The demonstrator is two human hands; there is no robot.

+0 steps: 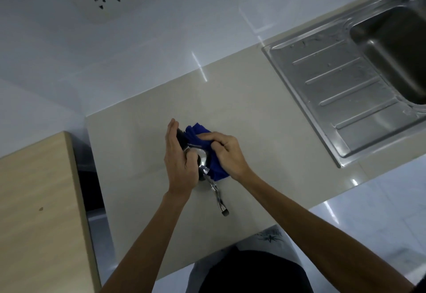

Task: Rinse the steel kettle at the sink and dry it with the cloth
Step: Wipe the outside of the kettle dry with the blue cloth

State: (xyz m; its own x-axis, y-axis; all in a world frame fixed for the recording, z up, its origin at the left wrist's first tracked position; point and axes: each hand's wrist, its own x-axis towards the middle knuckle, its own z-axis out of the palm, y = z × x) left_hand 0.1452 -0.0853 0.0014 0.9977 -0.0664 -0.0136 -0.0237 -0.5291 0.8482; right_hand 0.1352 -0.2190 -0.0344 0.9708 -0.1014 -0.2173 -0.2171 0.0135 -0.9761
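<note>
The drying step is in hand, judging by where things lie: the steel kettle (202, 162) sits over the beige tabletop (253, 131), well apart from the sink (391, 46), whose ribbed draining board (341, 90) shows drops of water. The left hand (181, 166) cups the kettle's left side, fingers up along its dark handle and thumb across the shiny top, so its grip is closed on the kettle and steadies it. The right hand (227, 152) has its fingers curled tight around a bunch of the blue cloth (213, 161), which is pressed against the kettle's right flank and wraps partly over the far side. The long thin spout (216, 191) juts toward the person, bare of cloth, its dark tip near the tabletop edge. Whether the kettle's base rests on the tabletop or is held just above it cannot be told, since the hands and cloth hide it. The body under the cloth looks mostly covered, while the spout, the lid area and the side beneath the left palm remain unwiped as things lie. The next move likely calls for the left hand to turn the kettle while the right draws the cloth round to the covered side, then down along the spout, keeping a firm hold because wet polished steel slips easily.
</note>
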